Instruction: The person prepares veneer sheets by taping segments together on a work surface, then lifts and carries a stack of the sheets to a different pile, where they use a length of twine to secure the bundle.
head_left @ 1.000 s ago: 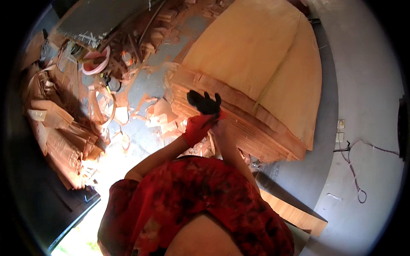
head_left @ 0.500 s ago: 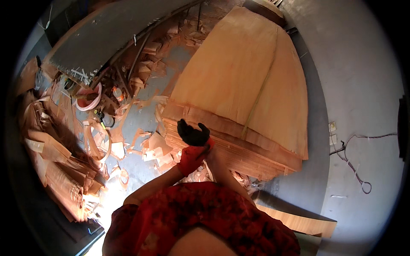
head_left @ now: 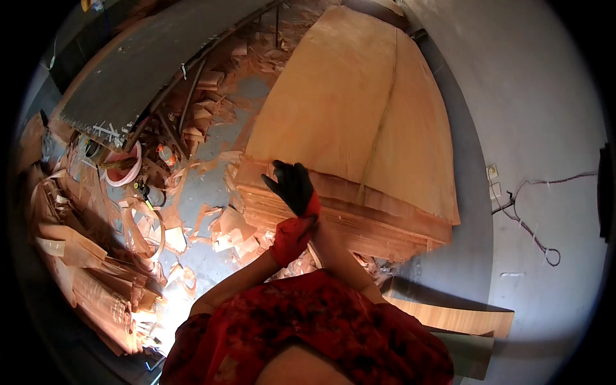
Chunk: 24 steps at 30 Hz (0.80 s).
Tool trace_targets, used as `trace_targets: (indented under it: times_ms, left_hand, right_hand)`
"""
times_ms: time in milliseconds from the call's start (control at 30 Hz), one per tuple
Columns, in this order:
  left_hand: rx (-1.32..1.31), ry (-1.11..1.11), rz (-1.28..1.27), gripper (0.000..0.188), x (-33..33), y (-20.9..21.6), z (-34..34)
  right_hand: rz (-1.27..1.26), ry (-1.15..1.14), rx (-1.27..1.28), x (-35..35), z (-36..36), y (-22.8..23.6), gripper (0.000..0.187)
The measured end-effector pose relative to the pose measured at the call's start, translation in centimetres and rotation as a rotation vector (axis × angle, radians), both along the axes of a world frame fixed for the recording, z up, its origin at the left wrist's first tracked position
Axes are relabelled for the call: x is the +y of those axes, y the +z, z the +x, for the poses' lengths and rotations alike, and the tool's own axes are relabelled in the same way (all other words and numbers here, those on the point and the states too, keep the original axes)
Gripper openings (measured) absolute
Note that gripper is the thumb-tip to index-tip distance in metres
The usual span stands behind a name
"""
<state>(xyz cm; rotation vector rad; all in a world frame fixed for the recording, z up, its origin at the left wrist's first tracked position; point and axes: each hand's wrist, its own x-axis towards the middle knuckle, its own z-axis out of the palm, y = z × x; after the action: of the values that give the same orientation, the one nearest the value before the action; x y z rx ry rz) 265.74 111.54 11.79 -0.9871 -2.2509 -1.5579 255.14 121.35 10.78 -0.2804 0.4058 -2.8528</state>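
Both my hands wear red work gloves with black palms and fingers. My left hand (head_left: 292, 240) is closed at my right wrist, gripping the cuff of the right glove (head_left: 312, 204). My right hand (head_left: 292, 185) is raised above it, fingers apart and holding nothing, its black side showing. Just beyond the hands lies a tall stack of thin wood veneer sheets (head_left: 340, 96). A dark seam line runs along its top sheet, and its layered front edge faces me.
A dark-topped table (head_left: 147, 58) stands at the far left. Beneath its near end sit a pink basin (head_left: 131, 168) and an orange-white bottle (head_left: 165, 154). Veneer scraps (head_left: 231, 224) litter the floor, with bundled sheets (head_left: 96, 289) at left. A twisted cable (head_left: 529, 231) hangs on the right wall.
My right hand has turned and risen, its fingers spreading more. My left hand stays at the right wrist. The view has shifted slightly.
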Motion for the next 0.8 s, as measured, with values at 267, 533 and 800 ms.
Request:
trace_targets:
  times_ms: [267,533,800]
  left_hand:
    - [0.049,-0.067,0.074,0.028,-0.8,2.2,1.4]
    - [0.077,-0.071,0.075,0.026,-1.6,2.8,1.9]
    - [0.085,-0.057,0.071,0.027,-1.5,3.2,3.0]
  right_hand:
    - [-0.122,0.618,0.014,-2.9,1.5,7.6,0.063]
    - [0.234,-0.109,-0.033,-2.2,1.7,2.9,0.047]
    - [0.091,0.333,-0.095,-3.3,3.3,9.4,0.061]
